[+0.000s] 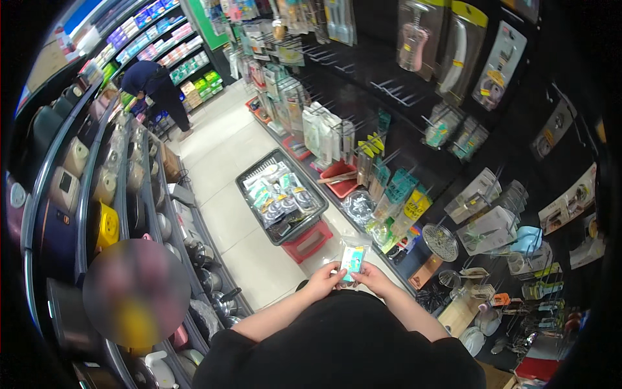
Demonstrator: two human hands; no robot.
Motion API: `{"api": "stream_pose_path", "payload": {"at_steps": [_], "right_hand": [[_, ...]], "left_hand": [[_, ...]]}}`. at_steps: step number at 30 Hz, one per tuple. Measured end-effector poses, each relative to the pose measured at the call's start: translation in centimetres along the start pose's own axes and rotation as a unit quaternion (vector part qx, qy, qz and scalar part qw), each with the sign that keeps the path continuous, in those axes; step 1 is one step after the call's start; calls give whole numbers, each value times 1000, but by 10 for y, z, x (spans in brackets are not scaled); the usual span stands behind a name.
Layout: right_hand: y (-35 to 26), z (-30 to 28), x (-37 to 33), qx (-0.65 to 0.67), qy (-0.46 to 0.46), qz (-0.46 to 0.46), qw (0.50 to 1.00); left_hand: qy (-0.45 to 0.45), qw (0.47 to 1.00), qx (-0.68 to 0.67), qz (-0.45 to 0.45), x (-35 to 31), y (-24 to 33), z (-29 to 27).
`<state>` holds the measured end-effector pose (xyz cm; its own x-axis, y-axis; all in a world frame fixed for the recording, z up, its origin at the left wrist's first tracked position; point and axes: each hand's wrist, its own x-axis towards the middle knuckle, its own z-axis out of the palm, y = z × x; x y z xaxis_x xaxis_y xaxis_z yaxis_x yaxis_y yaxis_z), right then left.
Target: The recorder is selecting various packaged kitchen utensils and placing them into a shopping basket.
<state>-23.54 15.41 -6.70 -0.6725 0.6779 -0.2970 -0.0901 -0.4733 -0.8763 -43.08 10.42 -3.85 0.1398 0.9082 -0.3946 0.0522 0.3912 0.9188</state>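
Observation:
Both my hands hold a small packet (352,259) in front of my body. It has a white and teal printed card and a clear plastic top. My left hand (326,280) grips its left edge with the fingers closed on it. On the other edge, my right hand (372,279) pinches it with the thumb in front. What the packet contains is too small to make out. Just ahead of my hands, a dark plastic basket (243,188) full of packaged goods rests on a red stool (307,242).
Hooks with packaged kitchen tools (414,194) line the black display wall on my right. Shelves (84,214) of pots and appliances run along my left. A red tray (340,179) sits low by the wall. Far down the tiled aisle (214,155), a person (155,84) bends over.

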Motion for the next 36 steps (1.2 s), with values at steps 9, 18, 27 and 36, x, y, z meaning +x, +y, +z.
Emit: {"api": "stream_pose_path", "payload": {"at_steps": [9, 18, 27, 36], "right_hand": [[40, 101, 68, 8, -6, 68, 998], [99, 275, 179, 28, 66, 131, 989], [108, 358, 246, 30, 44, 157, 986], [117, 388, 326, 1, -20, 190, 981]], "left_hand": [[69, 997, 15, 40, -40, -61, -109], [196, 981, -7, 1, -124, -122, -322], [113, 987, -111, 12, -140, -141, -395], [160, 972, -173, -3, -131, -140, -461]]}}
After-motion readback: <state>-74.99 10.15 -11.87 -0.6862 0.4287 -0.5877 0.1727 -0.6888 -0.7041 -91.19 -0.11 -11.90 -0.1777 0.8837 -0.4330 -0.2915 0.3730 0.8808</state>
